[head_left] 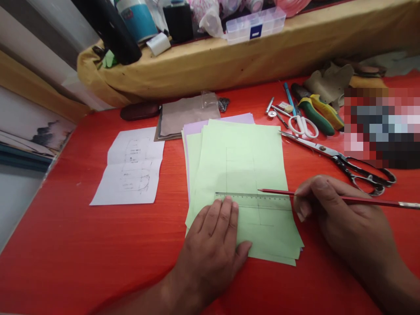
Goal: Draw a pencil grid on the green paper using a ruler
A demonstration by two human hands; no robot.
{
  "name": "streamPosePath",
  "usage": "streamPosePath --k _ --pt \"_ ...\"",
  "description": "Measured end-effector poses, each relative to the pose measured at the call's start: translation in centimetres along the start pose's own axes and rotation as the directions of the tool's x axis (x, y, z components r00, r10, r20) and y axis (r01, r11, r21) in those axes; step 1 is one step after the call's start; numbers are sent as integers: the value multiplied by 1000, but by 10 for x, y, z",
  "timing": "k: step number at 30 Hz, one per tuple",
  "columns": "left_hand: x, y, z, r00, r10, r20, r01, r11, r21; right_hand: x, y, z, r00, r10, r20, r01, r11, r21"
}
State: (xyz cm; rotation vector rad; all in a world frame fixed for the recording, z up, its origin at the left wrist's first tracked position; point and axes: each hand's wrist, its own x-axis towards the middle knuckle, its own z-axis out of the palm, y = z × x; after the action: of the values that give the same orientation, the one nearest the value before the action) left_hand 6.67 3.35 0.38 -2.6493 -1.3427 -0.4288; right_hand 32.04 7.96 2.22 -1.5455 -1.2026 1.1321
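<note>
Tabletop point(82, 253), bright red and glossy, spreads beneath both hands, and beyond them a ledge point(197, 72) draped in yellow cloth bears a clear plastic compartment box point(272, 22). Left hand point(213, 240) lies flat, palm down, its four fingers close together and its thumb spread out, the fingertips pressing on the left part of a transparent ruler. Right hand point(348, 218) is closed round a red pencil, pinched between thumb and curled fingers. Under the left hand lie green paper sheets point(243, 135), the top one marked with thin ruled lines; left of that hand is a creased white drawing point(131, 170). Beyond the right hand rest black-handled shears point(323, 148). The pencil point(278, 191) points left, its tip at the upper edge of the ruler point(265, 202); whether it touches paper, I cannot tell.
</note>
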Motion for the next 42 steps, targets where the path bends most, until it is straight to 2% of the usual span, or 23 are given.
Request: streamPosePath --k 5,10,19,29,42 --pt "-2 -1 1 1000 6 0 -6 1000 -24 0 -1 2 1000 15 -15 -15 1000 23" --pt "-4 -2 0 1000 19 -11 -19 1000 -3 1 -1 2 1000 1 -31 -1 1000 -25" --pt "-6 -1 0 1000 17 2 -17 1000 14 2 -3 1 1000 -1 -22 0 998 -63" --pt "-5 -1 0 1000 24 -3 -24 1000 12 1 -2 3 1000 -1 -28 0 1000 -23" --pt "-6 -1 0 999 34 5 -34 999 28 2 -1 0 1000 0 -30 -2 997 -79"
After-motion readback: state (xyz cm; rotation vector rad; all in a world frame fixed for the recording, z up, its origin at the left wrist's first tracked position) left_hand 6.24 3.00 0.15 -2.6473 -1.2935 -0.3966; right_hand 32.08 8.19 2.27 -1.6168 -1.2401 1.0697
